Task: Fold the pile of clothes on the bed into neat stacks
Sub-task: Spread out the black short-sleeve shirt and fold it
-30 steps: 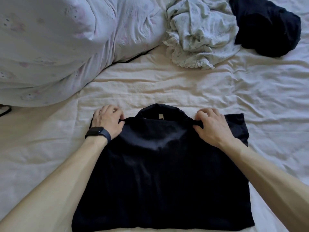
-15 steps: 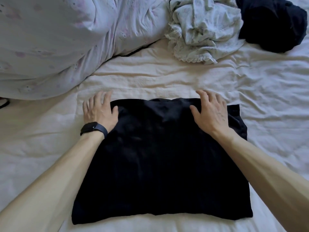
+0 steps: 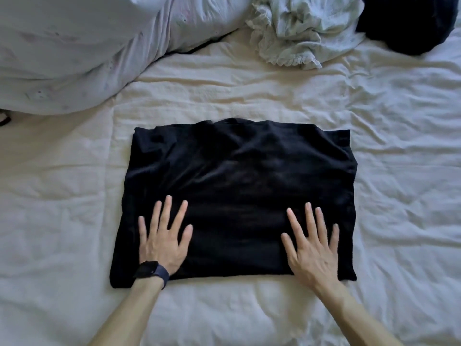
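While both hands, left [image 3: 163,242] and right [image 3: 311,248], lie flat and open on the shirt's [image 3: 237,176] near edge; long axis left-right, bulk ahead; neither nearer.

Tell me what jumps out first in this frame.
A folded black garment lies mid-bed on the cream sheet, left hand and right hand flat on its near part, fingers spread. At top right sit a crumpled pale garment and a dark bundle; a white duvet bulks top left.
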A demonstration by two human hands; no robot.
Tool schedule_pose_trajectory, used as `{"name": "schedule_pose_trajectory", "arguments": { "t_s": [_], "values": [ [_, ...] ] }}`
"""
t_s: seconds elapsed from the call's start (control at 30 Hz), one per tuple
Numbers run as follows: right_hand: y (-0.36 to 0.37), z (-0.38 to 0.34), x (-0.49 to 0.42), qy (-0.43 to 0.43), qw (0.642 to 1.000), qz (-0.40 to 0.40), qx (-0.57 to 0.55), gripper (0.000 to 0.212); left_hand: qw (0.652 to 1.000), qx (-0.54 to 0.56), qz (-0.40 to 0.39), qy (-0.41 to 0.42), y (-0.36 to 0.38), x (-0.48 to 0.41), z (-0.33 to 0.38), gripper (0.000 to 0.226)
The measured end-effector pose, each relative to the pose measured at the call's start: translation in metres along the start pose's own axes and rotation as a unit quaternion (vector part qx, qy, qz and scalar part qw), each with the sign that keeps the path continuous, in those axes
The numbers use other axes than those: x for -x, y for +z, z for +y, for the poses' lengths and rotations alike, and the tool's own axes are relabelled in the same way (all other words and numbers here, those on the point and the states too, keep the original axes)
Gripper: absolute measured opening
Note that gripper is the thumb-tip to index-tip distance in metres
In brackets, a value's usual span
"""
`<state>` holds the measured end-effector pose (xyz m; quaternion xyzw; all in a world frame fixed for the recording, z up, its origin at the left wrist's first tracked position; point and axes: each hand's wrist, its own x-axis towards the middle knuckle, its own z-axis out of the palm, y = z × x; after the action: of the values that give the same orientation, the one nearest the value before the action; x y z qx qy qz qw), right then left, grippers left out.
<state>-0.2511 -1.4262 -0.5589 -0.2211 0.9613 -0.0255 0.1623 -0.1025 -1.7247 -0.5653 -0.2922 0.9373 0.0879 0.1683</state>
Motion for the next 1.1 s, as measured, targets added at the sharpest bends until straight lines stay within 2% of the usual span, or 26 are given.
{"name": "schedule_pose_trajectory", "arguments": {
  "t_s": [0.07, 0.17, 0.23, 0.27, 0.3, 0.33, 0.4, 0.43, 0.47, 0.5, 0.57, 0.7, 0.77, 0.83, 0.9, 1.03, 1.1],
  "values": [
    [-0.005, 0.019, 0.009, 0.085, 0.996, 0.008, -0.02, 0.069, 0.999, 0.003, 0.02, -0.029, -0.003, 0.008, -0.025, 0.065],
    [-0.019, 0.03, 0.031, 0.221, 0.964, 0.055, -0.135, 0.074, 0.988, 0.057, 0.108, -0.099, -0.013, 0.032, -0.038, 0.065],
    [-0.026, 0.029, 0.053, 0.325, 0.915, 0.076, -0.227, 0.077, 0.963, 0.104, 0.163, -0.186, -0.018, 0.058, -0.032, 0.062],
    [-0.029, 0.028, 0.064, 0.388, 0.876, 0.074, -0.278, 0.078, 0.936, 0.156, 0.177, -0.26, -0.021, 0.072, -0.025, 0.062],
    [-0.03, 0.027, 0.072, 0.449, 0.826, 0.07, -0.334, 0.075, 0.892, 0.227, 0.177, -0.349, -0.023, 0.083, -0.018, 0.063],
    [-0.033, 0.024, 0.079, 0.496, 0.768, 0.063, -0.401, 0.065, 0.827, 0.308, 0.168, -0.439, -0.024, 0.093, -0.012, 0.063],
    [-0.035, 0.02, 0.087, 0.527, 0.657, 0.038, -0.538, 0.041, 0.671, 0.457, 0.131, -0.568, -0.026, 0.102, -0.004, 0.06],
    [-0.037, 0.02, 0.086, 0.52, 0.624, 0.022, -0.583, 0.035, 0.607, 0.51, 0.105, -0.601, -0.027, 0.103, -0.004, 0.059],
    [-0.038, 0.02, 0.084, 0.51, 0.604, 0.008, -0.613, 0.036, 0.562, 0.543, 0.089, -0.617, -0.027, 0.102, -0.006, 0.058],
    [-0.039, 0.02, 0.078, 0.505, 0.586, -0.004, -0.634, 0.038, 0.532, 0.572, 0.08, -0.619, -0.027, 0.099, -0.01, 0.056],
    [-0.038, 0.021, 0.064, 0.527, 0.559, -0.009, -0.64, 0.025, 0.493, 0.621, 0.075, -0.605, -0.028, 0.092, -0.019, 0.046],
    [-0.033, 0.033, 0.057, 0.568, 0.535, 0.062, -0.623, 0.006, 0.435, 0.694, 0.102, -0.564, -0.031, 0.088, -0.033, 0.044],
    [-0.033, 0.039, 0.064, 0.567, 0.529, 0.096, -0.623, 0.003, 0.428, 0.711, 0.106, -0.547, -0.032, 0.094, -0.033, 0.031],
    [-0.035, 0.045, 0.074, 0.561, 0.534, 0.119, -0.621, 0.007, 0.424, 0.709, 0.105, -0.554, -0.031, 0.103, -0.03, 0.005],
    [-0.039, 0.05, 0.083, 0.557, 0.548, 0.13, -0.61, 0.013, 0.433, 0.698, 0.108, -0.56, -0.033, 0.115, -0.023, 0.014],
    [-0.042, 0.057, 0.106, 0.55, 0.573, 0.143, -0.59, 0.005, 0.441, 0.664, 0.128, -0.59, -0.026, 0.142, -0.015, 0.012],
    [-0.039, 0.061, 0.119, 0.553, 0.588, 0.133, -0.575, 0.012, 0.452, 0.638, 0.13, -0.609, -0.022, 0.156, -0.014, 0.016]
  ]
}}
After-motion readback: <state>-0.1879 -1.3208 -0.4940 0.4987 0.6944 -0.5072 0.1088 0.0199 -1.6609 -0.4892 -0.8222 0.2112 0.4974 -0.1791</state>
